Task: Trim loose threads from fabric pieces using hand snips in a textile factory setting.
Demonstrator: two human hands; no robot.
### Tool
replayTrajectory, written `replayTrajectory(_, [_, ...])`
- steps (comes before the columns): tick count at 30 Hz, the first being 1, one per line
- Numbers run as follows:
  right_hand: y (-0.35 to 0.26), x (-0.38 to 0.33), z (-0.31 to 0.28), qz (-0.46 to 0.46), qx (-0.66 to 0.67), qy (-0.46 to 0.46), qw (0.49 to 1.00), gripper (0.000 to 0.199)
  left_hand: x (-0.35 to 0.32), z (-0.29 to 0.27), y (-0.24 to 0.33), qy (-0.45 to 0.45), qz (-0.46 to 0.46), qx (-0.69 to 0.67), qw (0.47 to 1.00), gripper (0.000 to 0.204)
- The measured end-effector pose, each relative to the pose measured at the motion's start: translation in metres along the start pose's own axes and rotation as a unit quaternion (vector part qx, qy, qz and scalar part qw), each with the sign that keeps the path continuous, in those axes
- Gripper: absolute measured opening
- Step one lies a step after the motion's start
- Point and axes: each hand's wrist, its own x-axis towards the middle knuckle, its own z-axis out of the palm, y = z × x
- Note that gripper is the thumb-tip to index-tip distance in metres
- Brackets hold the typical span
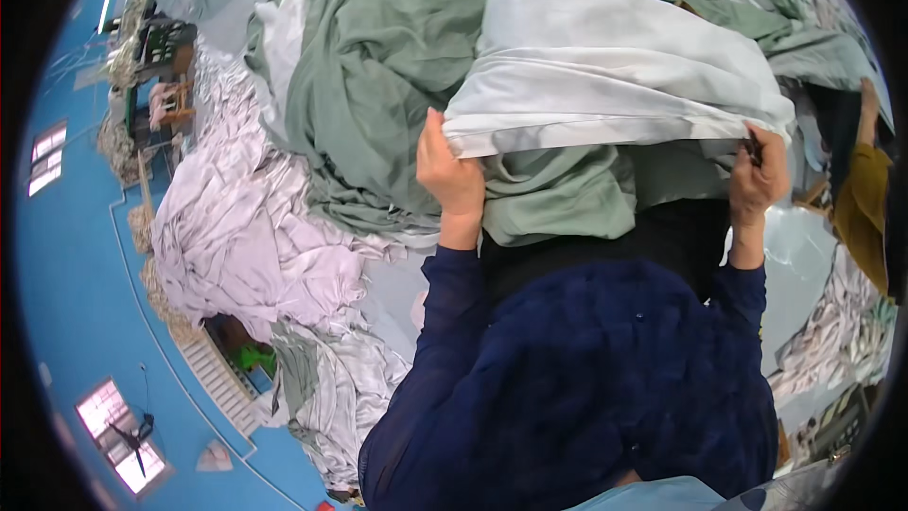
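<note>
Cloth [619, 61], white, extends forward from its crosswise edge, which left hand [452, 173] and right hand [762, 173] grip near opposite ends.

Co-worker's mustard sleeve [863, 203] cut off, right rim.
</note>
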Motion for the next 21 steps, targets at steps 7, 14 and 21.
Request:
replayTrajectory(7, [0.023, -0.009, 0.009, 0.064, -0.024, 0.001, 0.998, 0.019, 0.000, -0.016, 0.006, 0.004, 0.018, 0.007, 1.000, 0.046])
replayTrajectory(14, [0.034, -0.014, 0.013, 0.060, -0.021, 0.016, 0.998, 0.014, -0.003, -0.022, 0.002, 0.016, 0.035, 0.036, 0.999, 0.042])
replayTrajectory(21, [0.042, -0.011, 0.014, 0.064, -0.040, 0.031, 0.997, 0.015, -0.001, -0.025, 0.003, 0.028, 0.018, 0.007, 0.999, 0.041])
